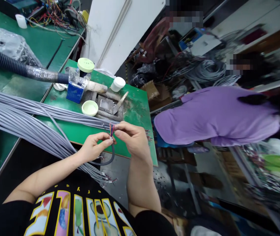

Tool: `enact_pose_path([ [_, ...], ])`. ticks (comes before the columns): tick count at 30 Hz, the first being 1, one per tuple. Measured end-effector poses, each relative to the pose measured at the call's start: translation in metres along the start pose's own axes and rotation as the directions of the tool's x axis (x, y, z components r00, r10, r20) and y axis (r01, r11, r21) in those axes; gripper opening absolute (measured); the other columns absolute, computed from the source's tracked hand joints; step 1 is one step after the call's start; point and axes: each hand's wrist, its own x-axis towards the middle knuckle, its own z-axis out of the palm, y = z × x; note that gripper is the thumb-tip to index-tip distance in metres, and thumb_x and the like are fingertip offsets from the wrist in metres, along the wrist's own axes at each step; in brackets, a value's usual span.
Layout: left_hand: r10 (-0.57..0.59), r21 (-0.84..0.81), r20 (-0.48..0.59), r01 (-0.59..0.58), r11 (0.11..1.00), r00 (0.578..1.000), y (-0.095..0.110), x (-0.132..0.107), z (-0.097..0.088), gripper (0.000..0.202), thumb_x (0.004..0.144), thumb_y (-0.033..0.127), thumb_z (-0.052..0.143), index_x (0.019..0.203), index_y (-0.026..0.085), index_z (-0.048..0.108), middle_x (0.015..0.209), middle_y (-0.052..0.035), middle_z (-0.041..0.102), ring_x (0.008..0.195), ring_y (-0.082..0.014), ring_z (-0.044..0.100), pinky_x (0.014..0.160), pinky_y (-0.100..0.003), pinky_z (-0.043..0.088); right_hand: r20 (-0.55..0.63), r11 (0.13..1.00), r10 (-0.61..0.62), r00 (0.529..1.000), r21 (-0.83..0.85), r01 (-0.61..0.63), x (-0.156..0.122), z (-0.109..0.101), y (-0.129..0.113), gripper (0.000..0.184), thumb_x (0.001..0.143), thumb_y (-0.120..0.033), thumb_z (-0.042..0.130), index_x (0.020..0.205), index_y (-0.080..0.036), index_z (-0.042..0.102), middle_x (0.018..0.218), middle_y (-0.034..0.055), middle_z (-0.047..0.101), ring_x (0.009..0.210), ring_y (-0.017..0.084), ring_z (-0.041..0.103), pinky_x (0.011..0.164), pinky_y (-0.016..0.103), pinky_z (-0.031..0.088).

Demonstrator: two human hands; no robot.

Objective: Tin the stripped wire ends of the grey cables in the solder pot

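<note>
Green-topped workbenches (136, 113) crowd a cluttered workshop, and both hands work right at the near edge of one of them. The left hand (93, 147) is closed in a narrow pinch on a slim dark-grey sheathed cable (112, 152), just below its stripped end. The right hand (132, 139) curls in close beside it, its thumb and fingertips (120, 128) at a small tuft of multicoloured inner wires (111, 129) that stands up between the hands. The cable's tail loops down under the left wrist. This looks like sound practice: a firm grip on the sheath, with only light fingertip contact on the fine cores, keeps them from kinking.

Just beyond the hands, a long bundle of pale grey cables (31, 111) sweeps across the bench, its cut ends fanning past the edge. Further out stand a blue tin (74, 92), a clear plastic bottle with a pale green cap (85, 65), a white plastic jar (117, 84) and a steel scraper (120, 102). Off to the right, a co-worker in a lilac shirt (216, 116) bends near coiled grey cable (206, 70).
</note>
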Motion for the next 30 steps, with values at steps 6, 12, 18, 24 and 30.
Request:
enact_pose_path([
  [6,-0.01,0.01,0.011,0.009,1.0,1.0,0.002,-0.002,-0.001,0.035,0.079,0.049,0.063,0.075,0.015,0.065,0.077,-0.0041,0.068,0.077,-0.0168,0.06,0.077,-0.028,0.046,-0.015,0.993,0.07,0.997,0.098,-0.068,0.005,0.011,-0.005,0.009,0.065,-0.027,0.07,0.062,-0.021,0.065,0.057,-0.0026,0.057,0.047,0.011,0.049,0.042,0.024,0.04],
  [12,-0.08,-0.151,0.086,0.092,0.984,0.993,-0.002,-0.005,-0.003,0.038,0.077,0.053,0.065,0.079,0.015,0.064,0.077,-0.0033,0.065,0.073,-0.0137,0.056,0.074,-0.026,0.044,-0.155,0.987,0.033,0.987,0.16,-0.008,0.005,0.022,0.003,0.014,0.06,-0.023,0.07,0.054,-0.021,0.058,0.051,-0.0036,0.052,0.048,0.011,0.046,0.045,0.024,0.038],
  [18,-0.178,-0.287,0.096,0.199,0.937,0.979,-0.002,-0.008,-0.003,0.041,0.068,0.053,0.074,0.075,0.014,0.062,0.071,-0.0023,0.064,0.065,-0.0109,0.054,0.066,-0.023,0.042,-0.265,0.924,-0.018,0.964,0.364,0.118,0.024,0.017,0.017,0.025,0.062,-0.021,0.067,0.047,-0.02,0.047,0.046,-0.0066,0.038,0.047,0.008,0.039,0.049,0.024,0.036],
  [24,-0.275,-0.377,0.036,0.268,0.886,0.961,-0.006,-0.013,-0.007,0.042,0.063,0.05,0.079,0.074,0.014,0.061,0.068,-0.001,0.064,0.063,-0.0105,0.056,0.065,-0.024,0.044,-0.193,0.968,-0.09,0.977,0.214,0.132,0.022,-0.012,0.011,0.018,0.066,-0.022,0.071,0.053,-0.019,0.059,0.048,-0.0052,0.048,0.047,0.009,0.044,0.047,0.023,0.036],
  [30,-0.242,-0.371,0.078,0.254,0.893,0.967,-0.001,-0.01,-0.009,0.039,0.065,0.047,0.079,0.075,0.014,0.063,0.068,-0.0012,0.064,0.063,-0.0109,0.057,0.065,-0.024,0.045,0.15,0.987,0.158,0.976,-0.022,-0.157,0.009,-0.002,0.006,0.012,0.065,-0.029,0.073,0.069,-0.017,0.074,0.049,-0.0021,0.06,0.045,0.011,0.049,0.044,0.023,0.035],
])
